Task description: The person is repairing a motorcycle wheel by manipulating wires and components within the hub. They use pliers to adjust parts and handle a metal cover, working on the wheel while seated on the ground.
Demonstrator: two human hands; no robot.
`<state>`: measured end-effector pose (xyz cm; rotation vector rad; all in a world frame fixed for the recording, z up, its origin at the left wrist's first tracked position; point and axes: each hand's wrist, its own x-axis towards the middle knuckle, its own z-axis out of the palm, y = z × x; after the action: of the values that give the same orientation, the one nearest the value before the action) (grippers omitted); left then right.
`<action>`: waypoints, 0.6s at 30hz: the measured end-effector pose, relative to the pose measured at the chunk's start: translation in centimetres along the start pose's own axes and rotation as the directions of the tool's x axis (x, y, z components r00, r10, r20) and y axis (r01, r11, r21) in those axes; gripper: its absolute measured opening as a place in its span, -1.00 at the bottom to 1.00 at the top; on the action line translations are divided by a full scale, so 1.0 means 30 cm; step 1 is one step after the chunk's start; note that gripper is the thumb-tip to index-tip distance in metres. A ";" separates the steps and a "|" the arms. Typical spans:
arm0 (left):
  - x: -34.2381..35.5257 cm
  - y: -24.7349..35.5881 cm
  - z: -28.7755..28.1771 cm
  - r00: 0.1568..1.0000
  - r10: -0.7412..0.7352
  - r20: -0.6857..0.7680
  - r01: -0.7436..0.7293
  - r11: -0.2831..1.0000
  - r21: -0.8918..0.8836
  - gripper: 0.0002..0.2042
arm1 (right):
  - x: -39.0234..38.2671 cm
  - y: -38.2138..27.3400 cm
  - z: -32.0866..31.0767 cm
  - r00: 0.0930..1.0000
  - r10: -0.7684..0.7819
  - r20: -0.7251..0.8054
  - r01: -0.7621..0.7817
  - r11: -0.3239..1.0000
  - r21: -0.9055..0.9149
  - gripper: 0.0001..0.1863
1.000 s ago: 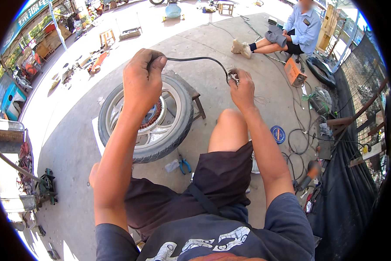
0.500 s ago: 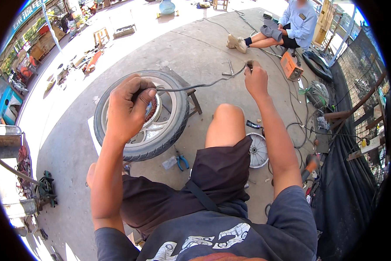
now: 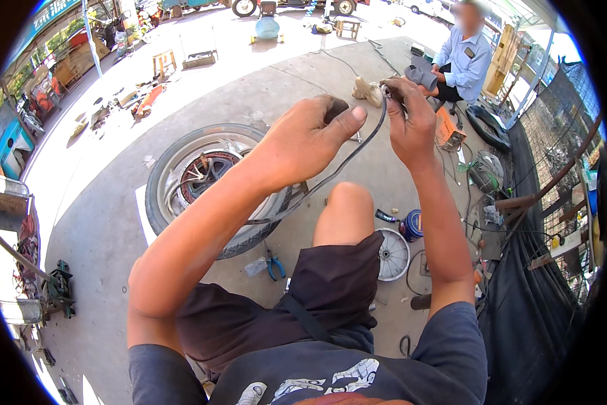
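My right hand point(image 3: 411, 123) pinches the end of a black cable point(image 3: 344, 164) out in front of me. From there the cable hangs in a curve down past my left forearm, toward the wheel. My left hand point(image 3: 310, 138) is held beside the cable, apart from it, thumb stretched out and fingers loosely bent. Partly behind my left forearm lies a spoked wheel with a black tire point(image 3: 157, 196). Reddish copper windings point(image 3: 205, 169) and loose wires show at its hub. A dark stool under the wheel is mostly hidden.
Blue-handled pliers point(image 3: 275, 268) lie near my knee. Right of it are a round metal cover point(image 3: 393, 255) and a blue can point(image 3: 411, 225). An orange box-shaped machine point(image 3: 448, 129) and a loose tire point(image 3: 487, 128) are farther right, near a seated person point(image 3: 467, 61).
My left hand has let go of the cable and moved right, near my right hand. The cable now hangs down from the right hand. The view has tilted up slightly.
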<state>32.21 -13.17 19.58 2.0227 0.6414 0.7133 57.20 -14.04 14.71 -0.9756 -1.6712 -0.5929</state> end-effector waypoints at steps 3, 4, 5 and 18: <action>0.060 0.022 0.041 0.994 -0.106 -0.008 0.100 0.958 -0.269 -0.38 | 0.012 -0.054 0.002 0.997 -0.075 0.030 0.073 0.996 0.060 -0.71; 0.065 0.022 0.048 0.995 -0.102 0.012 0.100 0.939 -0.329 -0.41 | 0.013 -0.068 0.009 0.996 -0.089 0.030 0.086 0.993 0.082 -0.70; 0.072 0.021 0.058 0.995 -0.096 0.040 0.104 0.915 -0.390 -0.44 | 0.008 -0.081 0.012 0.995 -0.097 0.033 0.093 0.991 0.098 -0.69; 0.057 -0.124 0.134 0.954 -0.239 -0.183 0.097 0.819 -0.566 -0.71 | -0.040 -0.151 0.030 0.969 0.112 0.218 -0.093 0.991 -0.094 -0.77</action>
<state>35.55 -12.49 14.99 1.3340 0.6558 0.9288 53.06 -16.17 13.67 -1.2187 -1.7911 -0.5011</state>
